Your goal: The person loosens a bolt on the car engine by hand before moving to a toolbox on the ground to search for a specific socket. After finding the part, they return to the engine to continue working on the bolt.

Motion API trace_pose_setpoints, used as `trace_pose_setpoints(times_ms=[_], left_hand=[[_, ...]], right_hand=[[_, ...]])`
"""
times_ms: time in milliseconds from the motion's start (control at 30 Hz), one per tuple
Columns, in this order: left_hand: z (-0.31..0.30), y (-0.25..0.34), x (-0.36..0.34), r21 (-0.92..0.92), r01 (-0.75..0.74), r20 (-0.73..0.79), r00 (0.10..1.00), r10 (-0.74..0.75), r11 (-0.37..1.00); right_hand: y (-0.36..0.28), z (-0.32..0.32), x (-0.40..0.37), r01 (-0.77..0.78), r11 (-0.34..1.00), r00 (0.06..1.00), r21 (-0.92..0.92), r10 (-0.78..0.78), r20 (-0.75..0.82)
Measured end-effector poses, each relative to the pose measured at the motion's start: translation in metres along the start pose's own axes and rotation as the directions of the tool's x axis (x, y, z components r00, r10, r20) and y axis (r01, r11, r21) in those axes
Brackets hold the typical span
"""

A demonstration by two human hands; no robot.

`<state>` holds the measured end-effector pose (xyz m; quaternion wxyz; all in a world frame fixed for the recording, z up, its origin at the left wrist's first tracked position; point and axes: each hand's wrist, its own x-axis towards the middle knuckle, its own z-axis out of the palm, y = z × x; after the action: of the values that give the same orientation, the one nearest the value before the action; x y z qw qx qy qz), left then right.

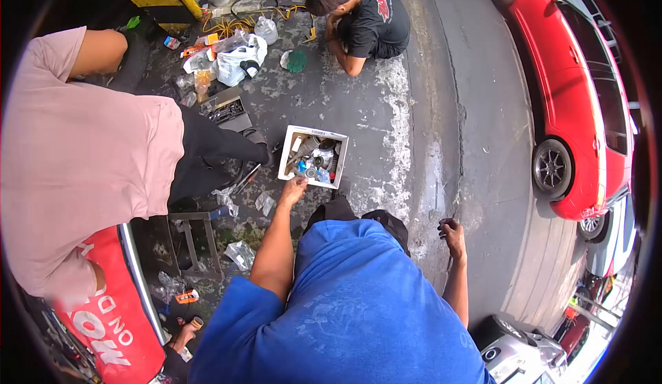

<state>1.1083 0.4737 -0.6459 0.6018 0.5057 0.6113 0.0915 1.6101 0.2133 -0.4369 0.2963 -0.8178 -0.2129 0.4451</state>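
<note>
My left hand (294,190) is at the near left edge of a white box (314,132), its fingers pressed together on something too small to make out. Inside the box lie metal parts, a blue item and clear plastic bags. Out to the right of my blue shirt, my right hand (452,238) is held over the pavement, fingers curled round a small dark object.
A person in pink (96,149) stands at left beside an open toolbox (227,112); another in black (376,22) crouches ahead. Plastic bags (238,60), a metal stand (196,239) and a red banner (110,315) lie left. Red car (586,101) at right.
</note>
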Motion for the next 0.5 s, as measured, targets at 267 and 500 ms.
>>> trace_pose_setpoints(times_ms=[267, 500], left_hand=[[0.013, -0.012, -0.019, 0.030, 0.355, 0.093, 0.930, -0.356, 0.934], [-0.029, 0.054, 0.071, -0.464, 0.471, -0.167, 0.786, -0.596, 0.751]], right_hand=[[-0.048, -0.036, 0.136, -0.115, 0.992, 0.981, -0.055, 0.122, 0.152], [-0.031, -0.111, 0.319, -0.317, 0.912, 0.841, -0.260, 0.397, 0.368]])
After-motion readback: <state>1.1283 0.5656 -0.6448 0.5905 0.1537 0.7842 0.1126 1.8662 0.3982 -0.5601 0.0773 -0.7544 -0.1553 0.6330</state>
